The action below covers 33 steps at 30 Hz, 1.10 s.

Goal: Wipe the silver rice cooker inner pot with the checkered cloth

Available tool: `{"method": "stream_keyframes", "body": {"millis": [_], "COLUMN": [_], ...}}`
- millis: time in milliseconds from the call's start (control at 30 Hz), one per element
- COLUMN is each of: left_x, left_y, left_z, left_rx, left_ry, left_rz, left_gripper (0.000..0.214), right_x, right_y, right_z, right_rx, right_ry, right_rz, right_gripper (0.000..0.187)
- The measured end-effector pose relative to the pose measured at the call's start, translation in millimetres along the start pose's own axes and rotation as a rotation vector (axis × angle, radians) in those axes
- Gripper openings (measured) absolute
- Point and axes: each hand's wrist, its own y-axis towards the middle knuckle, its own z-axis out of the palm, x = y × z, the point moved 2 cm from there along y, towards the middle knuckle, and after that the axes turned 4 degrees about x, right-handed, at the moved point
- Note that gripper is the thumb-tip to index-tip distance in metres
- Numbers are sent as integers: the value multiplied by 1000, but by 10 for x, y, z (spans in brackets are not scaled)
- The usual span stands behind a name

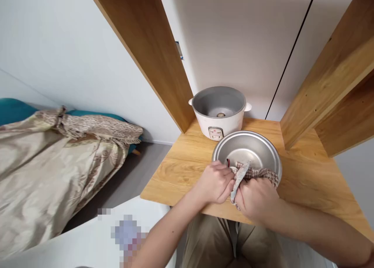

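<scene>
Both of my hands are closed on a brown-and-white checked cloth (265,174), which bunches up between them and hangs partly into a round metal pot (276,155). My left hand (217,181) grips its end at the pot's near left rim. A pale edge of the cloth stands up between my fists. My right hand (257,198) is wrapped around the cloth at the near rim, fingers mostly hidden. Just behind the pot stands a white rice cooker body (201,120), lidless, with its grey inside showing and a small control panel facing me.
The pot and cooker sit on a wooden desk (172,174) between wooden posts (152,53). A black cable (292,53) runs down the wall behind. To the left, a patterned cover (96,155) drapes over teal furniture, and a white surface (93,237) lies below.
</scene>
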Motion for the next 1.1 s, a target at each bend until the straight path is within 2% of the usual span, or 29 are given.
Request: {"method": "stream_keyframes", "body": {"millis": [133, 200, 300, 400, 533, 767, 833, 967, 1100], "left_x": [69, 98, 130, 153, 167, 161, 146, 121, 134], "left_y": [157, 239, 341, 402, 417, 385, 387, 398, 405], "left_z": [-149, -180, -191, -192, -189, -167, -175, -201, -193], "left_rx": [366, 472, 553, 588, 596, 534, 523, 548, 614], "left_ry": [1, 34, 86, 110, 94, 70, 62, 53, 70], "left_rz": [78, 84, 120, 151, 155, 130, 92, 16, 21], "left_gripper": [28, 29, 32, 34, 35, 36, 36, 34, 37], "right_x": [-6, -6, -8, 2, 5, -94, -68, 66, 93], "right_y": [-4, -3, 8, 22, 28, 13, 21, 56, 71], "right_z": [46, 63, 78, 74, 36, -28, -24, 7, 47], "right_rx": [-20, -31, -50, -50, 9, 111, 126, 111, 70], "right_ry": [40, 63, 88, 76, 49, 17, 16, 46, 66], "right_rz": [-13, -12, 31, 48, -7, -100, -72, 78, 65], "right_gripper": [31, 31, 30, 30, 28, 30, 31, 31, 26]}}
